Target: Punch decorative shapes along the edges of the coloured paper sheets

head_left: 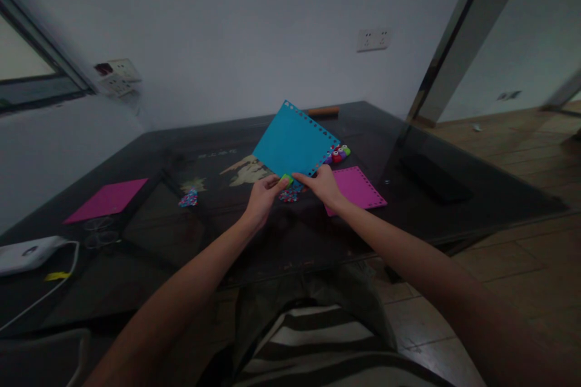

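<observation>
A blue sheet of paper (290,144) is held up at a slant over the table, with small holes along its upper right and lower right edges. At its near corner, my left hand (263,198) is closed on a small green paper punch (286,180). My right hand (325,186) pinches the sheet's lower right edge beside that corner; its fingers behind the paper are partly hidden. Under the hands lies a pile of small coloured bits (289,195). A pink sheet with punched edges (358,187) rests by my right hand. Several coloured punches (339,154) sit behind it.
On the dark table (254,242), another pink sheet (106,199) and a patterned triangular piece (188,198) lie to the left. Glasses (102,233) and a white power strip (29,254) with its cable are nearer. A black flat object (433,178) lies right.
</observation>
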